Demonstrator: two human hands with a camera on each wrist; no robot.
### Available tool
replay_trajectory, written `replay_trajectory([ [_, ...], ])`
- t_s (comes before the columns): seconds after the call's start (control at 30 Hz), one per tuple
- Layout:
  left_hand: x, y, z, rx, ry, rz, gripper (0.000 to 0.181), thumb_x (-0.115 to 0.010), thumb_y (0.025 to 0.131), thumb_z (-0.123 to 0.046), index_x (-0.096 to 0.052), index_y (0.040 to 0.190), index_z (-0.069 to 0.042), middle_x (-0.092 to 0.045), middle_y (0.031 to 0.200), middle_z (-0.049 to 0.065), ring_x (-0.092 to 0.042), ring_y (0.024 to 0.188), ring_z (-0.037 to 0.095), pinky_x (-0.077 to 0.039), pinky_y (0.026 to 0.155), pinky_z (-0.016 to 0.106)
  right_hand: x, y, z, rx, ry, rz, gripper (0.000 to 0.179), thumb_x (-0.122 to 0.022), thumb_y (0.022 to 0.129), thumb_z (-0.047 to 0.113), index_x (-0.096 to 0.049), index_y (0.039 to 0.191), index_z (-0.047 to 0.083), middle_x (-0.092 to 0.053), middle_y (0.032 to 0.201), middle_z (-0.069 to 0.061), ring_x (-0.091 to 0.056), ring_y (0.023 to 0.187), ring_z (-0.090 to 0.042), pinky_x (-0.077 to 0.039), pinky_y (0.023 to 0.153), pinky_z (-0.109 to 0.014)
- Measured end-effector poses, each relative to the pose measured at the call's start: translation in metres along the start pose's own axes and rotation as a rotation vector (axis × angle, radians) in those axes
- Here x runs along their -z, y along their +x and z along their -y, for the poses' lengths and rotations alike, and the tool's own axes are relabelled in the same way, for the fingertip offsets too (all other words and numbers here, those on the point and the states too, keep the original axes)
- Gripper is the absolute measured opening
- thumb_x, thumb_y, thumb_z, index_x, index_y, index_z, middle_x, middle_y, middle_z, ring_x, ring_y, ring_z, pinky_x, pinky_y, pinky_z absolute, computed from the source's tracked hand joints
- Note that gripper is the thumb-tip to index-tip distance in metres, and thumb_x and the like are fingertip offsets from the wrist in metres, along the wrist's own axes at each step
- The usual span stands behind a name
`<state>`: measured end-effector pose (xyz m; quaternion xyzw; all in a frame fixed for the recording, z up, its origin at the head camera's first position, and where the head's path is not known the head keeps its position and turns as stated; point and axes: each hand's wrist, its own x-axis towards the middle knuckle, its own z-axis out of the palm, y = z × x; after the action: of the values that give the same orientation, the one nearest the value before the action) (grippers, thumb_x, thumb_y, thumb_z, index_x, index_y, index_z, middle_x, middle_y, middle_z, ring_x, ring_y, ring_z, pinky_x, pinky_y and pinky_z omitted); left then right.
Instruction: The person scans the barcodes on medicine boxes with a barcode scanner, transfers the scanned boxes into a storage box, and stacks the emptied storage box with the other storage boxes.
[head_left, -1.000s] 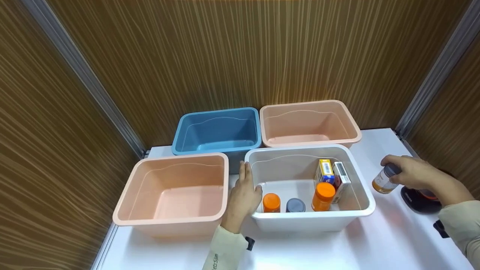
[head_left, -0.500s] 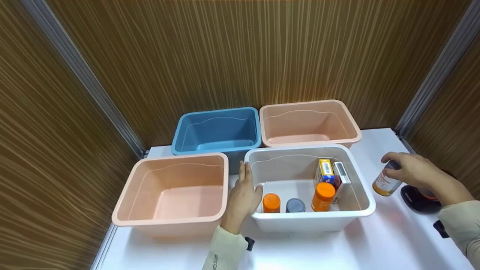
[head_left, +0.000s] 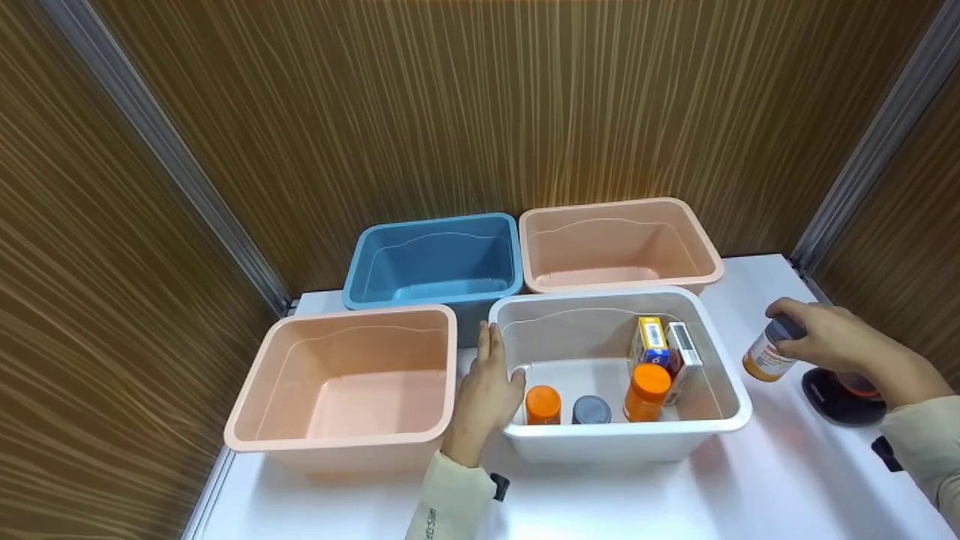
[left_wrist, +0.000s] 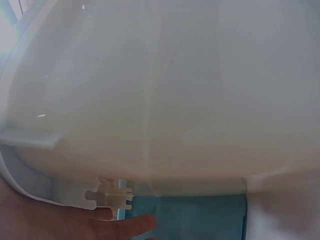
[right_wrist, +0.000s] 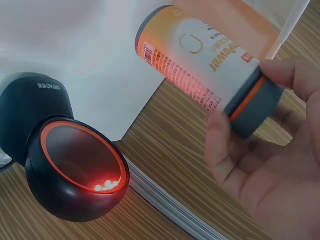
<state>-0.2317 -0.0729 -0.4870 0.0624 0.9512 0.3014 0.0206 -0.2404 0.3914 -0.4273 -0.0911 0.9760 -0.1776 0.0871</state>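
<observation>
Above the right side of the table, my right hand (head_left: 844,341) grips a supplement bottle (head_left: 769,352) by its grey cap, tilted with the base to the left. In the right wrist view the bottle (right_wrist: 197,57) has an orange and white label with a barcode, and red light falls on that side. A black barcode scanner (right_wrist: 77,165) with an orange ring glows red just below it, apart from the bottle. With straight fingers, my left hand (head_left: 487,397) lies against the left rim of a white bin (head_left: 622,442).
Inside the white bin stand two orange-capped bottles, one of them an orange bottle (head_left: 646,394), a grey-capped bottle (head_left: 591,410) and two small boxes, one a yellow-blue box (head_left: 650,341). Around it are a peach bin (head_left: 341,442), a blue bin (head_left: 435,304) and another peach bin (head_left: 622,286).
The bottle has been turned in my right fingers, so a different side of its label shows. My right hand has risen slightly in the head view. My left hand stays put.
</observation>
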Motion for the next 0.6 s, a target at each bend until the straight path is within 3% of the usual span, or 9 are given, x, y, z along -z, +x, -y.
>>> replay_trajectory([
  [0.23, 0.0000, -0.0005, 0.0005, -0.005, -0.005, -0.005, 0.081, -0.057, 0.102, -0.035, -0.010, 0.163, -0.010, -0.001, 0.170, 0.008, -0.052, 0.130, 0.033, -0.043, 0.106, 0.052, 0.0027, -0.0002, 0.0013, 0.016, -0.008, 0.013, 0.043, -0.073, 0.084, 0.011, -0.060, 0.124, 0.004, -0.057, 0.104, -0.025, -0.059, 0.094, -0.045, -0.052, 0.070, -0.057],
  [0.37, 0.0000, -0.0007, 0.0009, -0.006, -0.015, -0.011, 0.081, -0.057, 0.101, -0.034, -0.011, 0.163, -0.010, -0.002, 0.170, 0.008, -0.051, 0.131, 0.034, -0.042, 0.107, 0.054, 0.0030, 0.0006, 0.0023, 0.039, -0.023, -0.017, 0.039, -0.073, 0.081, 0.010, -0.062, 0.118, 0.006, -0.057, 0.099, -0.021, -0.059, 0.089, -0.040, -0.052, 0.067, -0.050],
  [0.6, -0.0002, -0.0002, -0.0001, -0.001, -0.019, -0.007, 0.081, -0.057, 0.101, -0.034, -0.010, 0.163, -0.010, -0.001, 0.170, 0.007, -0.048, 0.134, 0.033, -0.040, 0.109, 0.054, 0.0053, 0.0010, 0.0037, 0.078, -0.045, -0.057, 0.029, -0.073, 0.089, 0.019, -0.063, 0.115, 0.008, -0.059, 0.096, -0.016, -0.060, 0.086, -0.034, -0.049, 0.063, -0.041],
])
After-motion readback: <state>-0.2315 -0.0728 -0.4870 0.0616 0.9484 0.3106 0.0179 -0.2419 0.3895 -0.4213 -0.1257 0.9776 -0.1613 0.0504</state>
